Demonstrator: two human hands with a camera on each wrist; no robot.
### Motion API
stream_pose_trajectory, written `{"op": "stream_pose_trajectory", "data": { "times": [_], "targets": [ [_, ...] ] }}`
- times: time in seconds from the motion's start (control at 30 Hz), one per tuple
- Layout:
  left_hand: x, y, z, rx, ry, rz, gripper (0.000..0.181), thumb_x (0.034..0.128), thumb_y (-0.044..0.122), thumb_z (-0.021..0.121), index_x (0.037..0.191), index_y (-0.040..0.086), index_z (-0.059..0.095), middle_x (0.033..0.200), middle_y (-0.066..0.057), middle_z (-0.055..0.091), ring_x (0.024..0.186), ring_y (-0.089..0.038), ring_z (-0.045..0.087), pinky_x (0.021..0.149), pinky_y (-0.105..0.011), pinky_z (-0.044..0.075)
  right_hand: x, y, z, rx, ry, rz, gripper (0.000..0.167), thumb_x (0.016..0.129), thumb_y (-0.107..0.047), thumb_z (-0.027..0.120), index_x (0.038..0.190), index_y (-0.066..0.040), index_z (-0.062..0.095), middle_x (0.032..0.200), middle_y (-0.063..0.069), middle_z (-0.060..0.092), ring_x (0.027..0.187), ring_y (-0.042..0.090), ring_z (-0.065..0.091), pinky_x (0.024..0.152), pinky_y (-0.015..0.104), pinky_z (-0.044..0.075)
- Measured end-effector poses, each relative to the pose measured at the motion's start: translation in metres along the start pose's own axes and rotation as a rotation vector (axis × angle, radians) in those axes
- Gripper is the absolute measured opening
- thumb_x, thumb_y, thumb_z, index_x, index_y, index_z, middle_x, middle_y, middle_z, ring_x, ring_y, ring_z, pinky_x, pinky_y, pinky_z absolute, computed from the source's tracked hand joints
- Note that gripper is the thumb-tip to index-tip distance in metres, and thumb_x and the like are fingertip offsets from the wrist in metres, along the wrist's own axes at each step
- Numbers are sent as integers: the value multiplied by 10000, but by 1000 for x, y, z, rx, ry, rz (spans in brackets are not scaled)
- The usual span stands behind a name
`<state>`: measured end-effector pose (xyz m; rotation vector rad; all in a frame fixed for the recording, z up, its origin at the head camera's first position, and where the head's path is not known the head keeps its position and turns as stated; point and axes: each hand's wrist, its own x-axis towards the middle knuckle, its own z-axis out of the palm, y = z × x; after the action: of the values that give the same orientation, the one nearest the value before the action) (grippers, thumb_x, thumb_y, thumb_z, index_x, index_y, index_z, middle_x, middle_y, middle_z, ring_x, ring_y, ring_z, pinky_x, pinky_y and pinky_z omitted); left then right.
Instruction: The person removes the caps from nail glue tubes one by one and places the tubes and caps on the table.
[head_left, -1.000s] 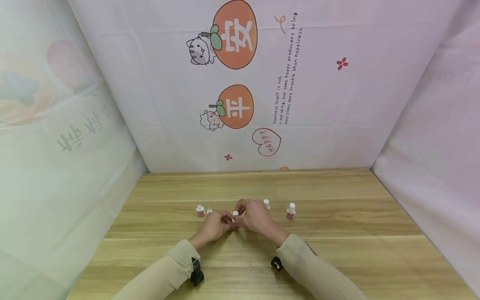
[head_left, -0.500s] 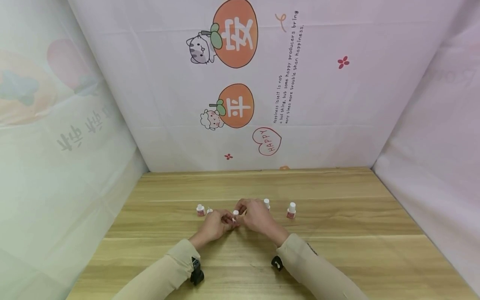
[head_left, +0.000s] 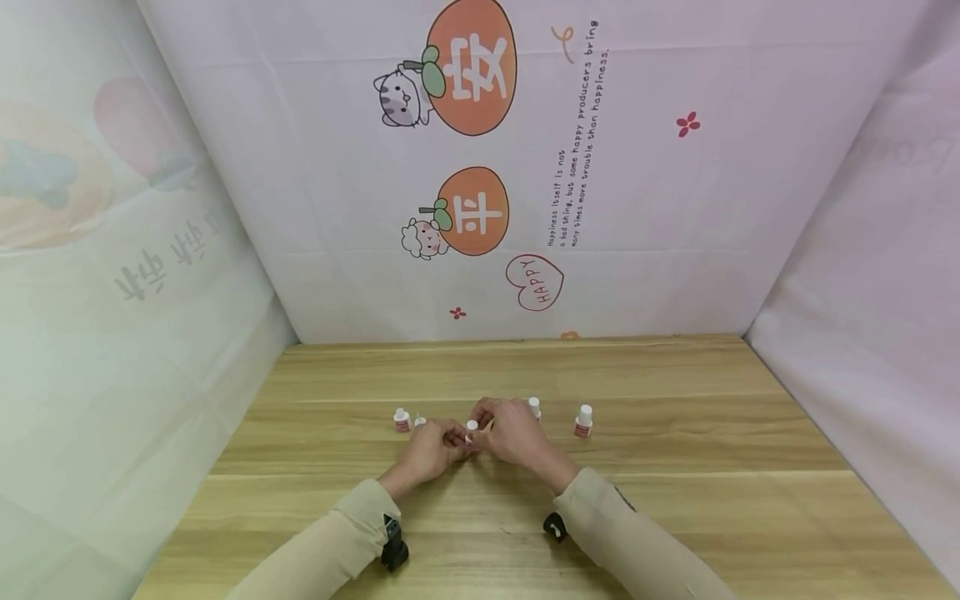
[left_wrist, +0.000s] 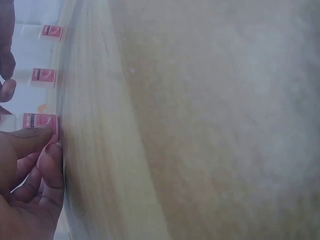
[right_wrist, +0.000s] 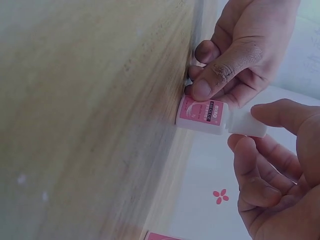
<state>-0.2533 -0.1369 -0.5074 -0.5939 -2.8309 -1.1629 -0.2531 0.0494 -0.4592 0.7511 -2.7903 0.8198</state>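
Observation:
A small white bottle (right_wrist: 202, 117) with a pink label stands on the table between my hands. My left hand (head_left: 429, 450) holds its body low down, thumb laid against the label. With thumb and forefinger, my right hand (head_left: 517, 435) pinches the white cap (right_wrist: 245, 123), which sits on the bottle's neck; the right wrist view shows this most closely. In the left wrist view the held bottle's cap is partly cut off by the frame edge.
Left of the hands stands a like bottle (head_left: 402, 421), and a second one (head_left: 420, 422) with a thin tip is half hidden by the left hand. On the right are two capped bottles, one (head_left: 534, 407) partly behind the right hand, the other (head_left: 583, 422) farther out.

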Motion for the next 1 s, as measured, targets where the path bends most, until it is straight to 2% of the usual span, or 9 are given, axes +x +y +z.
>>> {"op": "stream_pose_trajectory", "data": {
  "times": [0.37, 0.57, 0.8, 1.0],
  "targets": [
    [0, 0, -1, 13, -1, 8, 114, 836, 27, 759, 938, 76, 746, 823, -22, 752, 739, -84, 675, 648, -183, 510, 1, 1, 1, 18, 3, 9, 99, 856, -243, 773, 900, -200, 695, 864, -36, 743, 757, 103, 659, 663, 234, 485],
    [-1, 0, 0, 8, 10, 15, 108, 839, 22, 751, 933, 76, 748, 818, -28, 754, 729, -83, 683, 641, -179, 515, 0, 1, 1, -18, 13, -23, 91, 857, -227, 760, 914, -202, 694, 867, -34, 747, 752, 113, 666, 677, 252, 491],
    [-1, 1, 0, -20, 17, 22, 90, 845, 39, 762, 933, 58, 750, 815, -53, 758, 714, -107, 701, 629, -178, 524, 1, 0, 1, 32, -12, 46, 108, 858, -253, 780, 902, -208, 692, 855, -56, 730, 758, 88, 641, 682, 251, 490],
    [-2, 2, 0, -32, 13, 13, 81, 851, 24, 749, 926, 52, 749, 817, -57, 756, 715, -108, 701, 626, -177, 522, 0, 0, 1, 15, -1, 22, 97, 861, -242, 768, 913, -203, 695, 875, -36, 741, 748, 93, 645, 672, 249, 483]
  ]
}}
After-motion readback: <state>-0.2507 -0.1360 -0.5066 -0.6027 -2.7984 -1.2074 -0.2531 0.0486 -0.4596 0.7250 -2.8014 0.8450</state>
